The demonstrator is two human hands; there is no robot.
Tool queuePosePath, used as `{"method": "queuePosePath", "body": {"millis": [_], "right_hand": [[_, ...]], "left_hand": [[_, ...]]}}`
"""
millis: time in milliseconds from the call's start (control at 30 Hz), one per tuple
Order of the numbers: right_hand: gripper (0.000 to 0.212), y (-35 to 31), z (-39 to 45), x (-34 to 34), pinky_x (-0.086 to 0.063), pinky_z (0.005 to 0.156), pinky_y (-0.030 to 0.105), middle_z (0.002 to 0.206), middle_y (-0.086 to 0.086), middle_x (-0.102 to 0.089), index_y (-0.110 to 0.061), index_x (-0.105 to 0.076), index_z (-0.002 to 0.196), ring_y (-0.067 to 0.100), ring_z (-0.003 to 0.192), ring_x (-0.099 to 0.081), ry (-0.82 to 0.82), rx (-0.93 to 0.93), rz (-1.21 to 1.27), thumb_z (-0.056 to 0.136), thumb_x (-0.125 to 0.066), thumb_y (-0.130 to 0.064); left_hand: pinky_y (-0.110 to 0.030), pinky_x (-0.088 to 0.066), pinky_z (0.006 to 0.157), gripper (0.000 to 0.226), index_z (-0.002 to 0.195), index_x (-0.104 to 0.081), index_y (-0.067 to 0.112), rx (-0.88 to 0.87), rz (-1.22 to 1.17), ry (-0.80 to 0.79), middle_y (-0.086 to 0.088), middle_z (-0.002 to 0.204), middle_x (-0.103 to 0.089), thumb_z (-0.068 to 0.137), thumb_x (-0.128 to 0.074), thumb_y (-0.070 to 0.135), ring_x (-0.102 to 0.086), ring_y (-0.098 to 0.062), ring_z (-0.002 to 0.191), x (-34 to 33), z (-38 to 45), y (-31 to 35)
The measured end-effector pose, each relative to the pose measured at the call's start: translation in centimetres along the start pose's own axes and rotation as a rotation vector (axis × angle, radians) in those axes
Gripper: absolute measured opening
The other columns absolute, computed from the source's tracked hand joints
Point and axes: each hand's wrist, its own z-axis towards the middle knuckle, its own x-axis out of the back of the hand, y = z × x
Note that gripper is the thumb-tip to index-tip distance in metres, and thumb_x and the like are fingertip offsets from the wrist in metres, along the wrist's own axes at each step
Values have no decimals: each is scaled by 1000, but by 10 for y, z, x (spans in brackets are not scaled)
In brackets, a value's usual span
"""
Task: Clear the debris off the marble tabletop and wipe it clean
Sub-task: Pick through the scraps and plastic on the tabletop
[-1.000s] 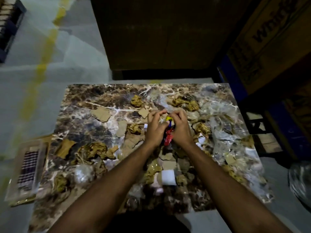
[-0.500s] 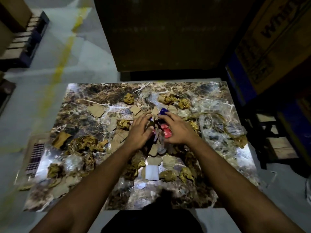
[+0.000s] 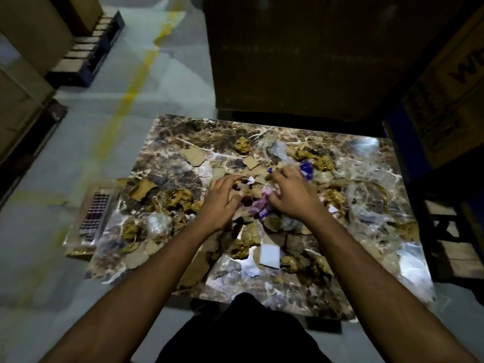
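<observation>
Wrapper (image 3: 258,205) dropped — left hand (image 3: 222,203), right hand (image 3: 293,197) hover, fingers loosely spread.

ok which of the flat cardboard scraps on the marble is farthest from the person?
The torn tan cardboard scrap on the tabletop's far left part, beyond the left hand. The other flat pieces lie nearer, around and below the hands.

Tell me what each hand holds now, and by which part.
Cannot be told. Both the left hand and right hand curl over wrappers, hiding any grip.
</observation>
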Motion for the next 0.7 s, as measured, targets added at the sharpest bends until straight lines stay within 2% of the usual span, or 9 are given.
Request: {"method": "queuePosePath", "body": {"millis": [200,300,433,533,633,700], "right_hand": [[60,-85,19,-41,-49,93,44,132,10,-51,-21,-50,142,32,122,-48,-108,213,52,88,-59,-45],[65,-123,31,-64,-49,96,48,135,10,-49,-23,-48,143,32,123,-45,-167,308,47,85,-58,-52],[83,-167,44,-90,-44,103,55,149,12,-38,-29,-39,150,36,136,-36,-239,405,45,78,-62,-63],[101,-198,55,-107,-32,112,61,163,11,-18,-38,-24,157,39,147,-21,-287,414,-40,73,-71,-69],[112,-229,71,-120,-18,115,73,169,12,0,-48,-10,157,44,153,-4,-328,381,-109,68,-71,-79],[113,-247,83,-127,-10,113,81,170,13,10,-54,-5,155,50,153,6,-375,347,-141,67,-69,-82]], "left_hand": [[-28,-33,99,44,140,-52,21,81,-33,166,-2,139,-53,99,-44,33,-41,-18,128,38,-55,-44],[-33,-37,102,43,137,-54,19,107,8,269,-2,135,-55,98,-48,36,-43,-19,126,62,-84,-69],[-39,-40,100,53,138,-53,19,204,38,338,-6,136,-55,91,-53,45,-43,-23,126,94,-119,-108],[-50,-41,104,73,147,-41,24,371,252,250,-7,147,-44,85,-66,53,-36,-30,131,113,-140,-143],[-57,-33,112,112,156,-16,35,569,364,31,-8,160,-20,69,-79,66,-24,-40,141,122,-151,-165],[-63,-27,116,131,156,-2,42,620,411,-121,-9,166,-5,56,-82,72,-15,-45,147,124,-153,-175]]}}
